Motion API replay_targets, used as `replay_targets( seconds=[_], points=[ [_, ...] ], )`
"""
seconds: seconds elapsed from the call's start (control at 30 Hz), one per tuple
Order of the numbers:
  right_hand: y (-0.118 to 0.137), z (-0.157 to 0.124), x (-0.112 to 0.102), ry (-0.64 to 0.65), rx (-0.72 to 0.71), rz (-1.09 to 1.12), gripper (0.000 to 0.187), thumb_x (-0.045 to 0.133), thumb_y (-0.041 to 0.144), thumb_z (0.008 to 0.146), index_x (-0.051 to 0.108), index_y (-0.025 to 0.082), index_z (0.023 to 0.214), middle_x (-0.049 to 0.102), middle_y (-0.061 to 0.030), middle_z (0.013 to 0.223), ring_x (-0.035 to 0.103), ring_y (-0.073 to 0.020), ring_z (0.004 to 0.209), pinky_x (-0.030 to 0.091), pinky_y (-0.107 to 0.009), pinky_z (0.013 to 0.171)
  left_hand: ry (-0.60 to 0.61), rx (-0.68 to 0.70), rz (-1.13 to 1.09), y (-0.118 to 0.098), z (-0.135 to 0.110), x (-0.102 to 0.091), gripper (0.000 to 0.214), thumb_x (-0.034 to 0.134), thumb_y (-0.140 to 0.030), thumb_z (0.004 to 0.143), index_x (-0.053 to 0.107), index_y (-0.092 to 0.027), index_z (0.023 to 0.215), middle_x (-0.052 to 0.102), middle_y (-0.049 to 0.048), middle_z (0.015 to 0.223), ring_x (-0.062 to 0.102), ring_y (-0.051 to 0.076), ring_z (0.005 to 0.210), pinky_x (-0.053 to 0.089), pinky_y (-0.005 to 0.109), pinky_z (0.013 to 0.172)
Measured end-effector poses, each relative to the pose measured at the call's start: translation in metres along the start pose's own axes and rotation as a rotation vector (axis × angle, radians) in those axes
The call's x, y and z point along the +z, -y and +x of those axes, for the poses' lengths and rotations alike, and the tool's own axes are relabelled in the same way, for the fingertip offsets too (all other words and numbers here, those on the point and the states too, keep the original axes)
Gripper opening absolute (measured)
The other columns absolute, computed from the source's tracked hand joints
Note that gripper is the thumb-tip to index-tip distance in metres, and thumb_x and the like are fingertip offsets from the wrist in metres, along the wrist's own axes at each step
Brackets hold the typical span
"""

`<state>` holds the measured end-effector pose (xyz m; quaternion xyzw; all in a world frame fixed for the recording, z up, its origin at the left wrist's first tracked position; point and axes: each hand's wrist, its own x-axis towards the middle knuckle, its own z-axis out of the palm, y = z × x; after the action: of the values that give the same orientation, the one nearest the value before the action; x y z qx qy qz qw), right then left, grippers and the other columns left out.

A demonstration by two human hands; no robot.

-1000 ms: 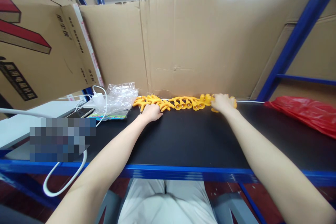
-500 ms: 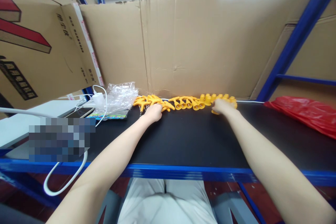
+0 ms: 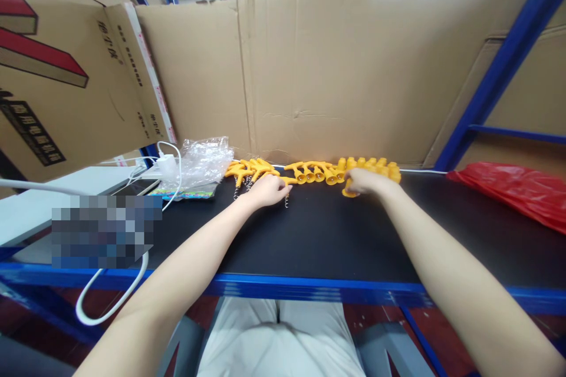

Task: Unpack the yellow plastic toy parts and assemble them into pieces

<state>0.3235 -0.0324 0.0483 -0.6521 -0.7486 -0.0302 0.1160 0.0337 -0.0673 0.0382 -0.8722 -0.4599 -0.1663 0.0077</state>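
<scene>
My left hand (image 3: 267, 189) is closed on a corkscrew (image 3: 289, 181) with a yellow handle, its metal spiral hanging down over the black shelf. Behind that hand lies a pile of similar yellow corkscrews (image 3: 247, 169), some spirals showing. My right hand (image 3: 365, 181) grips a yellow bell-shaped cup (image 3: 349, 192), partly hidden by the fingers. Behind and to the right of it stand several more yellow cups (image 3: 375, 164). Between my hands, at the back, rests a row of yellow handles joined to bell-shaped cups (image 3: 319, 175), mouths facing me.
Clear plastic packaging (image 3: 201, 159), a white charger (image 3: 166, 166) with cables and a pixelated patch are at the left. A red plastic bag (image 3: 513, 191) lies at the right. Cardboard (image 3: 345, 70) walls the back of the black shelf (image 3: 309, 241), which has a blue front rail (image 3: 318, 288).
My left hand has drawn a corkscrew out of the pile, rightward and nearer to me. My right hand has moved left, bringing a yellow cup away from the group.
</scene>
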Motion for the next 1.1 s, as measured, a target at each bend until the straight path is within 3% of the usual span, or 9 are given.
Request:
replay_targets(
  seconds=[0.1, 0.17, 0.23, 0.33, 0.5, 0.7, 0.83, 0.97, 1.1],
  points=[
    [0.012, -0.005, -0.004, 0.223, 0.014, 0.033, 0.025, 0.073, 0.023, 0.061, 0.064, 0.017, 0.084, 0.065, -0.0099, 0.081, 0.063, -0.0295, 0.081, 0.047, -0.043, 0.074, -0.154, 0.139, 0.073, 0.007, 0.001, 0.006, 0.030, 0.040, -0.016, 0.084, 0.064, -0.014, 0.101, 0.063, 0.0116, 0.102, 0.058, 0.022, 0.096, 0.045, 0.033, 0.083],
    [0.021, -0.008, -0.006, 0.226, -0.057, 0.082, 0.024, 0.071, 0.024, 0.064, 0.062, 0.018, 0.084, 0.066, -0.0090, 0.085, 0.062, -0.0267, 0.080, 0.047, -0.038, 0.072, -0.141, 0.178, 0.138, 0.013, 0.001, 0.010, 0.046, 0.039, -0.006, 0.080, 0.056, -0.020, 0.120, 0.051, 0.0130, 0.128, 0.046, 0.026, 0.118, 0.040, 0.040, 0.093],
    [0.031, -0.011, -0.007, 0.229, -0.108, 0.110, 0.021, 0.070, 0.025, 0.066, 0.059, 0.018, 0.083, 0.065, -0.0082, 0.087, 0.062, -0.0245, 0.079, 0.046, -0.034, 0.069, -0.048, 0.175, 0.192, 0.017, 0.001, 0.014, 0.059, 0.038, -0.001, 0.078, 0.050, -0.028, 0.128, 0.039, 0.0108, 0.140, 0.036, 0.030, 0.128, 0.034, 0.049, 0.098],
    [0.044, -0.016, -0.008, 0.246, -0.122, 0.126, 0.022, 0.068, 0.030, 0.068, 0.057, 0.017, 0.081, 0.064, -0.0073, 0.087, 0.060, -0.0226, 0.078, 0.043, -0.032, 0.068, 0.050, 0.170, 0.229, 0.016, 0.001, 0.017, 0.060, 0.034, -0.002, 0.081, 0.048, -0.034, 0.130, 0.045, 0.0103, 0.134, 0.042, 0.030, 0.123, 0.033, 0.052, 0.096],
    [0.056, -0.020, -0.007, 0.197, -0.118, 0.094, 0.025, 0.067, 0.032, 0.066, 0.053, 0.017, 0.081, 0.061, -0.0066, 0.083, 0.057, -0.0215, 0.074, 0.039, -0.029, 0.063, -0.010, 0.202, 0.325, 0.003, 0.003, 0.015, 0.038, 0.041, -0.020, 0.088, 0.055, -0.024, 0.123, 0.054, 0.0133, 0.111, 0.052, 0.029, 0.105, 0.039, 0.044, 0.088],
    [0.059, -0.019, -0.001, 0.163, -0.195, 0.026, 0.022, 0.062, 0.020, 0.065, 0.049, 0.018, 0.083, 0.059, -0.0040, 0.082, 0.054, -0.0170, 0.070, 0.034, -0.025, 0.056, 0.056, 0.201, 0.342, 0.001, 0.004, 0.012, 0.034, 0.037, -0.017, 0.088, 0.059, -0.021, 0.114, 0.060, 0.0109, 0.094, 0.056, 0.025, 0.093, 0.042, 0.037, 0.082],
    [0.059, -0.020, 0.000, 0.186, -0.237, 0.028, 0.020, 0.058, 0.013, 0.066, 0.052, 0.019, 0.084, 0.061, -0.0035, 0.085, 0.054, -0.0163, 0.073, 0.034, -0.023, 0.058, 0.126, 0.085, 0.212, 0.008, 0.001, 0.009, 0.031, 0.038, -0.019, 0.085, 0.062, -0.020, 0.104, 0.065, 0.0094, 0.093, 0.061, 0.023, 0.087, 0.045, 0.034, 0.076],
    [0.061, -0.023, -0.003, 0.209, -0.248, 0.000, 0.018, 0.056, 0.011, 0.067, 0.055, 0.018, 0.084, 0.062, -0.0039, 0.086, 0.055, -0.0170, 0.075, 0.035, -0.023, 0.060, 0.139, -0.090, 0.101, 0.017, 0.000, 0.006, 0.037, 0.041, -0.020, 0.081, 0.059, -0.021, 0.113, 0.067, 0.0086, 0.102, 0.062, 0.023, 0.091, 0.047, 0.034, 0.081],
    [0.062, -0.023, -0.005, 0.205, -0.237, 0.002, 0.019, 0.058, 0.016, 0.071, 0.057, 0.017, 0.089, 0.063, -0.0053, 0.091, 0.057, -0.0183, 0.079, 0.036, -0.024, 0.062, 0.144, -0.124, 0.082, 0.022, 0.000, 0.006, 0.041, 0.042, -0.022, 0.079, 0.058, -0.021, 0.117, 0.066, 0.0090, 0.107, 0.062, 0.024, 0.096, 0.046, 0.036, 0.087]
  ],
)
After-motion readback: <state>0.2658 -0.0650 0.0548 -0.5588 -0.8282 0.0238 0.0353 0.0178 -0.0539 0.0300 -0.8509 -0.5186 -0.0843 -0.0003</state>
